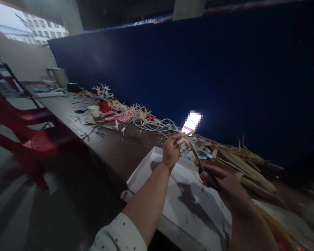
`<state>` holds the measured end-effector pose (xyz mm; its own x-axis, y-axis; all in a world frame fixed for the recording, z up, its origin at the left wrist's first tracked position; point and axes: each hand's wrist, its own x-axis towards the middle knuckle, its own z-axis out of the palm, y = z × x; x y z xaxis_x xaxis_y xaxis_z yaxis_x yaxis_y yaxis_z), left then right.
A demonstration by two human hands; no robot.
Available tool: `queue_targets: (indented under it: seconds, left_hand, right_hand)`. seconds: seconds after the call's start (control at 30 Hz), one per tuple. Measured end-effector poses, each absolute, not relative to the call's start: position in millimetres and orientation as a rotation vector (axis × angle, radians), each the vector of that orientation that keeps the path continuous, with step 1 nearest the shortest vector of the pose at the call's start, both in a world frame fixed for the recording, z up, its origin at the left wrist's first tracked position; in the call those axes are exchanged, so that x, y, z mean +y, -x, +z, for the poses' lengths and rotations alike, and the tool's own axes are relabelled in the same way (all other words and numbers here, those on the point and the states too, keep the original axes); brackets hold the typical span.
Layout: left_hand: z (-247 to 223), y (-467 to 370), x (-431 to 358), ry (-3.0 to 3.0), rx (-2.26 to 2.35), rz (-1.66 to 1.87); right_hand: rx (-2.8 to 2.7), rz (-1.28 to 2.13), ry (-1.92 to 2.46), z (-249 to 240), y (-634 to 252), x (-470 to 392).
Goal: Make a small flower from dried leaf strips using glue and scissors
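Left hand [172, 150]: fingers pinching a pale strip [181, 140], frame centre
Right hand [225, 180]: fingers closed around scissors [195, 153], right of centre
White tray [173, 209]: lower centre, below the hands

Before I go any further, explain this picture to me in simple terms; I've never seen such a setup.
There is no robot here. One camera, worn on a person's head, looks forward and down, so the two bare hands are the wearer's own. The left hand pinches a small pale piece. The right hand grips dark-handled scissors, blades pointing toward that piece. Below the hands lies a white tray. Along the table are dried leaves, a white cup and a red spool. A lit screen glows behind the hands.
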<state>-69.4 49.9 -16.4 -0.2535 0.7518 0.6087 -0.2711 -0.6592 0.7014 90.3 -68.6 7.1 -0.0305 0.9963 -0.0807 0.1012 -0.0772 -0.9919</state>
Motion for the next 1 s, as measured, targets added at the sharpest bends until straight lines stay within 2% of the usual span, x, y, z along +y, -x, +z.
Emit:
queue_targets:
  seconds: [0.5,1.0]
  left_hand:
    - [-15.2,71.0,48.6,-1.352,0.605,1.959]
    - [-14.3,72.2,47.0,-1.36,0.656,1.963]
  right_hand:
    - [-1.303,1.153,1.408,19.3,-83.1,-71.0]
    - [-1.243,1.273,1.306,8.1,-90.3,-69.1]
